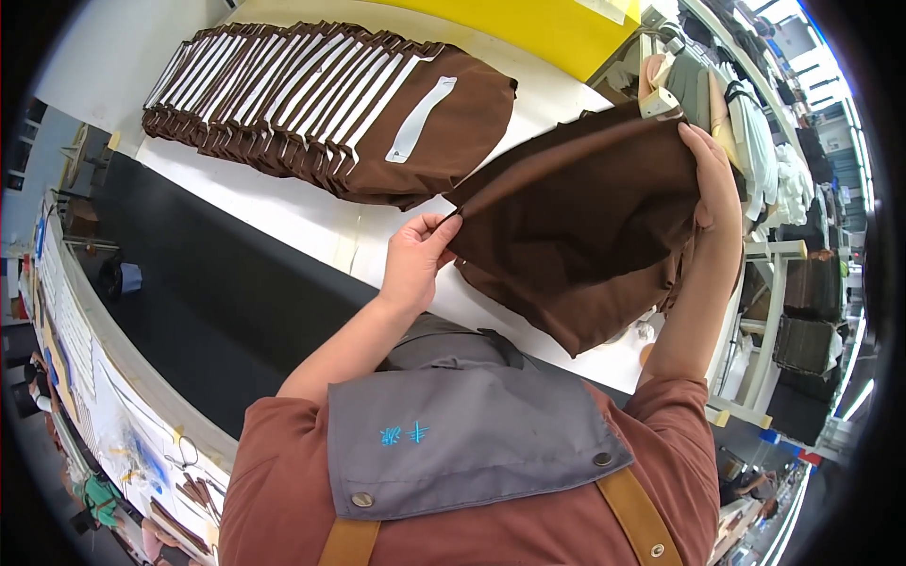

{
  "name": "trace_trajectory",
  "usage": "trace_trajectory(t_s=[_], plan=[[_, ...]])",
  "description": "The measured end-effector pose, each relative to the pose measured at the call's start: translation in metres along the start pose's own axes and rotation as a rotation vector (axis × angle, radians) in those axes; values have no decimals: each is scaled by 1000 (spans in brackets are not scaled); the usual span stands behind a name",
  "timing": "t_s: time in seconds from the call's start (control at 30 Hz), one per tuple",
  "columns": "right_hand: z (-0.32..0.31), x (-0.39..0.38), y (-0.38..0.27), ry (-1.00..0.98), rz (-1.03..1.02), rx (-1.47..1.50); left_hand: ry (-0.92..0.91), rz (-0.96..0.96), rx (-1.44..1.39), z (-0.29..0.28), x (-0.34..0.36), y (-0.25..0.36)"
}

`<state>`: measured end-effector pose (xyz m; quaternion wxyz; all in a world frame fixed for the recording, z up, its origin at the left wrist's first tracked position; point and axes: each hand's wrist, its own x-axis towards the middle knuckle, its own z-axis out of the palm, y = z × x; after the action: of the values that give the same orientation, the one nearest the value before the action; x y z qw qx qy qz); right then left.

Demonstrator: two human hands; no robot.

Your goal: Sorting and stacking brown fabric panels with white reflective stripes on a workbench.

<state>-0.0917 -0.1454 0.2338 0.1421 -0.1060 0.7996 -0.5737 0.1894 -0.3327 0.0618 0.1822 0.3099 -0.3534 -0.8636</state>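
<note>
A dark brown piece of fabric [576, 203] is held up between my hands, slanting above the white table. My left hand [413, 259] pinches its left corner between thumb and fingers. At its upper right edge, my right hand [713, 174] grips the cloth, with the thumb side partly turned from view. Beneath the raised piece lies more brown fabric [566, 316], mostly covered by it. Farther left, an overlapping row of brown fabric pieces [486, 108] is spread out, each showing a white strip [420, 118].
The white table [283, 203] runs along in front of me, with a black surface [217, 292] on my side. A yellow panel [538, 28] stands at the back. Hanging cloths [774, 179] and a rack are at right. Scissors [186, 451] lie on another table at left.
</note>
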Motion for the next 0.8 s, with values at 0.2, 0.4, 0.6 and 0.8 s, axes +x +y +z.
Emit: trace_trajectory(t_s=[0.2, 0.4, 0.6, 0.8], plan=[[-28, 45, 68, -293, 41, -256, -434, -540, 48, -37, 35, 13], [-13, 44, 178, -226, 120, -632, -155, -474, 342, -39, 46, -35], [-8, 19, 151, -71, 295, -588, -120, -567, 357, -46, 32, -37], [-15, 8, 148, -72, -52, -437, -98, -354, 333, -39, 24, -35]])
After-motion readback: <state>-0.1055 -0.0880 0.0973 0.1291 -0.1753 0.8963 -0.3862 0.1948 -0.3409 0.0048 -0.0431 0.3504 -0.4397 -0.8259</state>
